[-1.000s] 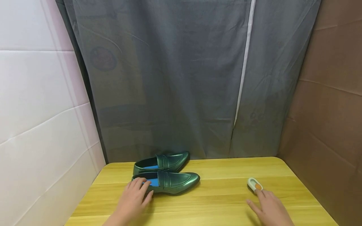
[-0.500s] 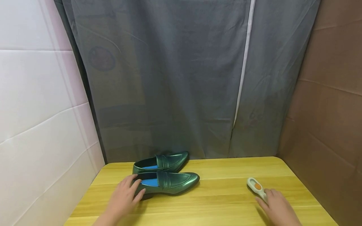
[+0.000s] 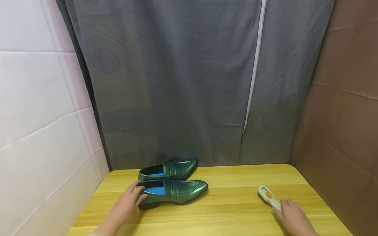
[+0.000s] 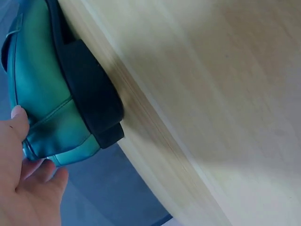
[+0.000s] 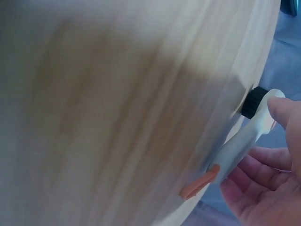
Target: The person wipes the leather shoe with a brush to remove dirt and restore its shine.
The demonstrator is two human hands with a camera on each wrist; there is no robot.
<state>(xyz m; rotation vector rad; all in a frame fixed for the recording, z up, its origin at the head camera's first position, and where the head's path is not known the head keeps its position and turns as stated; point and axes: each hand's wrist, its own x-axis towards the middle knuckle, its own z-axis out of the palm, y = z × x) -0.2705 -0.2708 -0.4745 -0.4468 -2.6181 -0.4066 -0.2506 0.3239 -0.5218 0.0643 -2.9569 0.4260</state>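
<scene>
A pair of metallic green loafers with blue insoles stands at the left of the table, the far loafer [image 3: 180,168] behind the near loafer [image 3: 186,191]. My left hand [image 3: 125,201] holds the near loafer at its heel, thumb on the outer side and fingers round the back. The left wrist view has the dark sole and heel [image 4: 94,89] on the tabletop. On the right, my right hand [image 3: 293,218] grips the near part of a pale green brush [image 3: 265,194] with an orange oval. Dark bristles [image 5: 254,102] and an orange end piece [image 5: 200,183] appear in the right wrist view.
The yellow wood-grain table [image 3: 230,196] has rounded far corners. A grey curtain [image 3: 183,82] hangs behind it, a white cloth wall [image 3: 44,131] rises on the left, and a brown one [image 3: 339,114] on the right.
My left hand has drawn left, from over the near loafer's opening to its heel. My right hand has slid back to the right along the brush handle. The loafers and brush have stayed put.
</scene>
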